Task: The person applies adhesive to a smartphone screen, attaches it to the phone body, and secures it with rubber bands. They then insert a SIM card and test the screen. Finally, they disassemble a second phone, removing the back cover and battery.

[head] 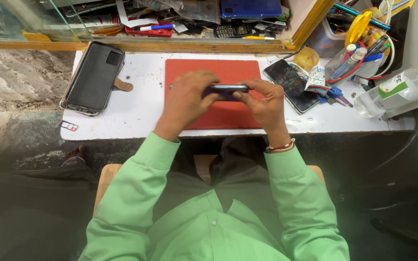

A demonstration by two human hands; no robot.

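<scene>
Dark phone [226, 89] pinched edge-on between left hand [188, 98] and right hand [266, 104] (fingers curled), above red mat [204, 72].

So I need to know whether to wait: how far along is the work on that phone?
Done: a phone case lies open at the table's left, and a small card tray sits at the edge. In hand: the left hand and right hand grip a dark smartphone edge-on above the red mat. Left: the phone looks unopened; another phone lies aside.
</scene>
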